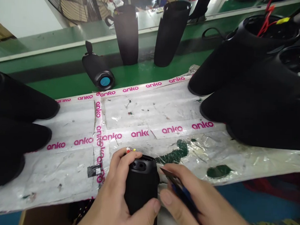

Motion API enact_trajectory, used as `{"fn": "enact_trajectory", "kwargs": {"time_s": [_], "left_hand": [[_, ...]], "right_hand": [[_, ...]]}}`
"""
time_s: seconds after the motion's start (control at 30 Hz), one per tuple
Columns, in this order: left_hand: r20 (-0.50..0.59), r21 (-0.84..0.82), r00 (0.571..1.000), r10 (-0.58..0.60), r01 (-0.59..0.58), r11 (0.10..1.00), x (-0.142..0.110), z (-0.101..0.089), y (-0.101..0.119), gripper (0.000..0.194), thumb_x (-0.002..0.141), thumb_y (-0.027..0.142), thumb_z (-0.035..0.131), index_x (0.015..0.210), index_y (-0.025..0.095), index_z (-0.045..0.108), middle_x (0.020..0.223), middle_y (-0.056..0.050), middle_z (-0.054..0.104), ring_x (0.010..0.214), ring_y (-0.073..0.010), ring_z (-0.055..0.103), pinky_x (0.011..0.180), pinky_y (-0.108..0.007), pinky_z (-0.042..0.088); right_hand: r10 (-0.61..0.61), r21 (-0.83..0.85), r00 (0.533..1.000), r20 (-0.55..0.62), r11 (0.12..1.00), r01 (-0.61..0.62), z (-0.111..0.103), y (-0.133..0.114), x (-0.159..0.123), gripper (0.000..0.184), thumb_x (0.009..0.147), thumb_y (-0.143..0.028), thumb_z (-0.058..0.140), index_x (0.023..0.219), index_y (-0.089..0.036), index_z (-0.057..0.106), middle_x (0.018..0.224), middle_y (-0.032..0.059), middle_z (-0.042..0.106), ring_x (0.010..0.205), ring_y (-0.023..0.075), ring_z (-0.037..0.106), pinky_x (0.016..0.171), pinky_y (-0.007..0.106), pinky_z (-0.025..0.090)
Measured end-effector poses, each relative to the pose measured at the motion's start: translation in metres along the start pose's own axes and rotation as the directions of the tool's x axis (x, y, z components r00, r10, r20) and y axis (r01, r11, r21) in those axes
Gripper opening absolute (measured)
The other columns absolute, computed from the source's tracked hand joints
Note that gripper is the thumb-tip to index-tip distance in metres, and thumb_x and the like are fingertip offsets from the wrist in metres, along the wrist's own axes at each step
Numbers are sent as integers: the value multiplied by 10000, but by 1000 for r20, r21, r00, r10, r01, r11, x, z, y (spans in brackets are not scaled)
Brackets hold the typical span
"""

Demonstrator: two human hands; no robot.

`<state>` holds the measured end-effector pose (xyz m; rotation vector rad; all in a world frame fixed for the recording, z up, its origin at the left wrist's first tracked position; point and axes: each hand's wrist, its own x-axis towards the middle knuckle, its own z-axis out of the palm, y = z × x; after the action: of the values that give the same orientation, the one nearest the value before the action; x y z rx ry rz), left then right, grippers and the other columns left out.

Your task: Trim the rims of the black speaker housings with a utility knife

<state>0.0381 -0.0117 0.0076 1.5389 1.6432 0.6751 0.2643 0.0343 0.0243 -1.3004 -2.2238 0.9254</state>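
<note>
My left hand (116, 197) is wrapped round a black cylindrical speaker body (141, 181) at the near edge of the bench; its open top shows two holes, and small red and yellow wire ends (129, 150) stick out by my fingertips. My right hand (198, 204) is closed on a thin dark blue tool (178, 188) whose flat tip points at the speaker's right side.
The bench top is a white sheet (145, 112) taped with pink "anko" tape. Black speaker shells lie piled at the left (15, 120) and right (253, 87). On the green conveyor (141, 72) behind, one speaker (98, 70) lies down and two (148, 33) stand upright. A fan (77, 3) is at the back.
</note>
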Motion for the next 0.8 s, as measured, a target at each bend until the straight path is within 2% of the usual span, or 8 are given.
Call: {"fn": "enact_trajectory", "kwargs": {"time_s": [0.1,0.23,0.33,0.4,0.5,0.6,0.7,0.8], "left_hand": [[48,-96,997,56,-52,994,2,-7,0,821,858,255,720,1584,491,420,1679,-42,382,1574,-413,458,1190,-591,543],[66,-415,997,38,-8,910,8,-10,-11,897,853,401,872,1570,528,348,1705,-25,402,1547,-388,491,1199,-580,532],[190,-493,979,-68,156,856,10,2,-20,1270,616,505,1073,1610,513,283,1725,-76,386,1517,-439,511,1167,-622,553],[252,-479,965,-68,185,858,10,14,-19,1258,639,457,1055,1650,456,307,1723,-111,407,1494,-482,531,1111,-636,599],[100,-483,989,104,-43,875,8,23,-8,1024,751,355,932,1635,421,418,1730,-102,421,1499,-502,535,1126,-650,591],[-57,-367,968,245,-248,896,4,10,6,864,803,300,861,1583,438,516,1704,-67,461,1535,-475,515,1259,-677,450],[-114,-165,976,184,-202,965,-2,-8,15,788,864,249,801,1566,464,517,1663,-50,495,1532,-411,539,1260,-608,488],[-146,33,976,160,-157,987,-5,-10,16,858,872,225,793,1597,505,431,1673,-38,466,1547,-380,519,1236,-592,526]], "right_hand": [[211,467,964,159,845,-262,28,-3,0,303,1118,-391,516,1398,-292,458,990,10,759,923,215,780,699,281,631],[404,721,866,295,501,-479,34,10,-11,599,985,-585,733,1449,-315,467,1141,34,731,1032,240,717,939,394,601],[538,763,743,398,255,-594,29,18,-21,869,848,-712,856,1536,-319,499,896,-13,700,846,214,677,775,329,558],[577,775,688,440,144,-616,30,20,-27,1044,777,-745,903,1610,-296,463,689,-61,615,644,178,584,638,306,476],[557,815,709,433,95,-572,36,19,-31,1167,746,-804,884,1671,-277,407,668,-38,632,622,204,590,663,358,488],[524,824,734,433,101,-558,45,11,-28,1092,743,-848,844,1622,-302,494,691,-16,640,660,238,635,690,391,519],[497,820,745,445,110,-562,56,-1,-18,984,795,-854,794,1579,-316,541,673,-26,618,616,226,616,649,378,522],[509,804,741,439,146,-577,67,-7,-12,883,866,-833,746,1546,-303,557,653,-40,596,587,203,582,608,342,510]]}}
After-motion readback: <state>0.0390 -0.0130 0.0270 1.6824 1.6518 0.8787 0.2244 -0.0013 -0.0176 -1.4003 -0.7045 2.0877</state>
